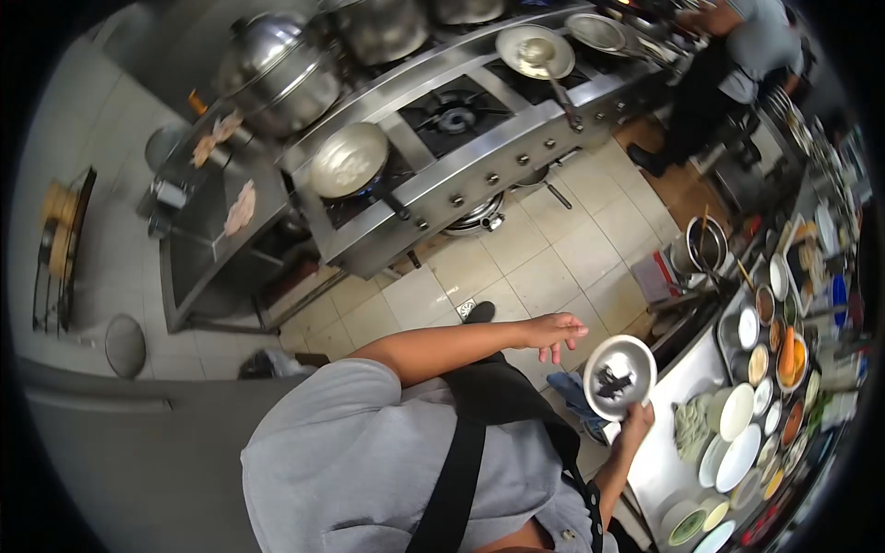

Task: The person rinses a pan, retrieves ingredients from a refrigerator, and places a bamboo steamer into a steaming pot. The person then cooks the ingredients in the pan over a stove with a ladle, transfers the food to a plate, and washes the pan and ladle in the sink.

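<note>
My right hand grips the rim of a round bowl with a pale edge and a shiny metallic inside. A few dark pieces lie in the bottom of the bowl, too small to name. My left hand reaches across my body just left of the bowl, not touching it. Its fingers are loosely bent and apart, and nothing is in them. Below the bowl a blue cloth hangs by the counter's edge.
A steel counter on the right bears a greenish cloth, stacked white bowls and several ingredient containers. Ahead stands a stove with a pan over a blue flame and another pan. A co-worker stands at the far right.
</note>
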Demonstrator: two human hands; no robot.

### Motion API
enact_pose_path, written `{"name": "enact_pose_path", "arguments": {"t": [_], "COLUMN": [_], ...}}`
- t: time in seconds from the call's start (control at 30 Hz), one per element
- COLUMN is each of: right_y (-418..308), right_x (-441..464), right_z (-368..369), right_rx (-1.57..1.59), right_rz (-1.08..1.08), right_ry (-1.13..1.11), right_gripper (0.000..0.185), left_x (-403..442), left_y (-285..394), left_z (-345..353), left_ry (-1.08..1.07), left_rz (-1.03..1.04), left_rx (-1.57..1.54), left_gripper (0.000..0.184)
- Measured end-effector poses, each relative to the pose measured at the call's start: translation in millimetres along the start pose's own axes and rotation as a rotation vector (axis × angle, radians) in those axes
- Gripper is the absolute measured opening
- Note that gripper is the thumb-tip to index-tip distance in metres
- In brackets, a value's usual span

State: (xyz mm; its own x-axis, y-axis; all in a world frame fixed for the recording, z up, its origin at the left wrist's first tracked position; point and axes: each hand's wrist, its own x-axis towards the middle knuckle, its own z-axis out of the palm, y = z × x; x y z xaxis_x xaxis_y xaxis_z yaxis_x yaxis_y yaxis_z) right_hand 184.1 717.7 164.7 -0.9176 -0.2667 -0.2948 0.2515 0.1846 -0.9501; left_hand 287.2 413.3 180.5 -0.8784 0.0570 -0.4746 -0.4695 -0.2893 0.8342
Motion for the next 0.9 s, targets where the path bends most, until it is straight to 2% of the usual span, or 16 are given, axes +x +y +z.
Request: {"name": "enact_pose_path", "arguments": {"t": [0.1, 0.13, 0.2, 0.27, 0.3, 0.37, 0.4, 0.43, 0.53, 0.6, 0.7, 0.9], "right_y": [-43, -53, -71, -104, -114, -117, -117, -112, -112, -113, -124, -122], "right_x": [19, 23, 26, 4, -3, 0, 0, 1, -6, -11, -10, -6], "right_z": [84, 111, 164, 222, 247, 281, 299, 317, 368, 400, 440, 459], "right_rx": [-0.188, -0.285, -0.441, -0.481, -0.493, -0.484, -0.475, -0.455, -0.505, -0.516, -0.533, -0.54], "right_rz": [-0.097, -0.148, -0.081, -0.426, -0.595, -0.598, -0.596, -0.552, -0.506, -0.552, -0.622, -0.57], "right_ry": [-0.33, -0.414, -0.491, -0.406, -0.357, -0.461, -0.507, -0.53, -0.559, -0.541, -0.484, -0.356], "right_gripper": [0.024, 0.022, 0.026, 0.03, 0.033, 0.034, 0.035, 0.032, 0.031, 0.029, 0.029, 0.028], "left_x": [-22, -27, -45, -88, -107, -153, -179, -208, -275, -298, -315, -333], "left_y": [4, -5, -19, -2, -2, 7, 16, 24, 46, 50, 44, 51], "left_z": [-23, -38, -73, -113, -143, -206, -239, -274, -357, -415, -471, -516], "left_ry": [-0.002, 0.047, 0.276, 0.444, 0.599, 0.96, 1.148, 1.191, 1.56, 1.585, 1.63, 1.573], "left_rz": [0.084, 0.087, 0.135, 0.196, 0.224, 0.296, 0.263, 0.24, 0.322, 0.311, 0.4, 0.37], "left_rx": [-0.275, -0.366, -0.447, -0.449, -0.382, -0.155, -0.107, -0.085, 0.468, 0.641, 1.019, 1.297], "left_gripper": [0.048, 0.041, 0.041, 0.04, 0.038, 0.039, 0.037, 0.039, 0.057, 0.061, 0.064, 0.068]}}
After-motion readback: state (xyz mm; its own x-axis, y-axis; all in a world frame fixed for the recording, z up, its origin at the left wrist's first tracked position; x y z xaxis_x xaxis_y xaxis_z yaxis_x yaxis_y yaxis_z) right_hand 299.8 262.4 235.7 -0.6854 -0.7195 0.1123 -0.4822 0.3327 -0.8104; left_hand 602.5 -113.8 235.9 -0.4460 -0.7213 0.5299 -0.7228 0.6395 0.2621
